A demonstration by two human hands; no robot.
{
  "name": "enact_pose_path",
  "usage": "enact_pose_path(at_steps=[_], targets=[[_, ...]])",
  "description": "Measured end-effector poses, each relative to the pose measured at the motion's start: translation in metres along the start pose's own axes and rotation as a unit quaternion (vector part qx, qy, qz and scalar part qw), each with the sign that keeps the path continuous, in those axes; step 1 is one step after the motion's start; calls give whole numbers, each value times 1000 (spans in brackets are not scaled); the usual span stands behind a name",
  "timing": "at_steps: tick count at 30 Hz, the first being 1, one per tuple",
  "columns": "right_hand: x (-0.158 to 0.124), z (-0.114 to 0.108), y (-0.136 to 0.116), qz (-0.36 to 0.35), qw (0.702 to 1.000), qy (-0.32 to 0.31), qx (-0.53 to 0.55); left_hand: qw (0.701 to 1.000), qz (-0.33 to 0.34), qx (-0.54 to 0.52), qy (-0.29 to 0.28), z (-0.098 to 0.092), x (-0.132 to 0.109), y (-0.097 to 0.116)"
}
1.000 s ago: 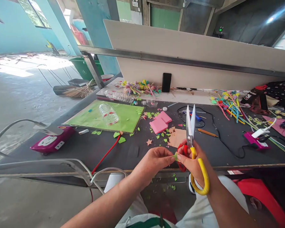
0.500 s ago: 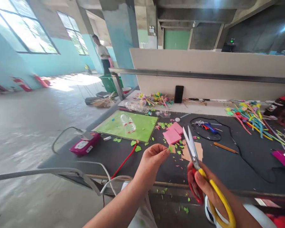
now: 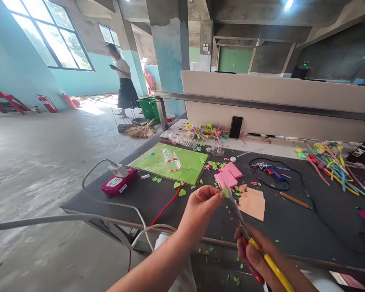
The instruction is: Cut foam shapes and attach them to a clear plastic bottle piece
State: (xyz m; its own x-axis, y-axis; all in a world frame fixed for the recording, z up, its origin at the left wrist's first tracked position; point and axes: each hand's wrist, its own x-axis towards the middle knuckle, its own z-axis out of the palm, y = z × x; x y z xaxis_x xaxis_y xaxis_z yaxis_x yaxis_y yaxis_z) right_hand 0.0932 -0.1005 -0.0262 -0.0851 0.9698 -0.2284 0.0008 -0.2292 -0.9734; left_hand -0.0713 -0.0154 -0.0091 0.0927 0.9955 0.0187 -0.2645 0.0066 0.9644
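My left hand (image 3: pixel 203 205) pinches a tiny green paper scrap (image 3: pixel 224 192) between thumb and fingertips, held above the dark worktable (image 3: pixel 158 196). My right hand (image 3: pixel 259 256) grips scissors (image 3: pixel 249 239) with red and yellow handles. Their blades slant up to the left and the tips meet the green scrap. Just beyond the blades lie peach paper pieces (image 3: pixel 253 202) and pink sticky notes (image 3: pixel 226 175).
A green sheet (image 3: pixel 153 162) with a plastic bottle (image 3: pixel 171 158) lies left, beside a pink power strip (image 3: pixel 118 183) and a red cable (image 3: pixel 166 205). A glue gun (image 3: pixel 270 171), pencil (image 3: pixel 295 200), phone (image 3: pixel 235 127) and coloured pipe cleaners (image 3: pixel 328 160) sit further back. A person (image 3: pixel 123 83) stands far off by green bins (image 3: pixel 148 107).
The view swung left and up. My hands parted, then the scissor blades tilted left and closed in on the green scrap in my left hand. The distant person walked into view.
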Motion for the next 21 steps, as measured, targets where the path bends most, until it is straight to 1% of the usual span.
enact_pose_path(at_steps=[5, 9, 14, 21], targets=[[2, -2, 4, 27, 998, 14, 56, 1000, -15, -10, -21, -1, -1, -3], [6, -3, 7, 34, 995, 21, 91, 999, -22, -17, -40, -1, -1, -3], [8, -5, 7, 24, 998, -14, 53, 999, -21, -18, -47, 0, -2, -4], [5, -6, 6, 10, 1000, -7, -9, 999, -23, -16, -45, 0, -1, -4]])
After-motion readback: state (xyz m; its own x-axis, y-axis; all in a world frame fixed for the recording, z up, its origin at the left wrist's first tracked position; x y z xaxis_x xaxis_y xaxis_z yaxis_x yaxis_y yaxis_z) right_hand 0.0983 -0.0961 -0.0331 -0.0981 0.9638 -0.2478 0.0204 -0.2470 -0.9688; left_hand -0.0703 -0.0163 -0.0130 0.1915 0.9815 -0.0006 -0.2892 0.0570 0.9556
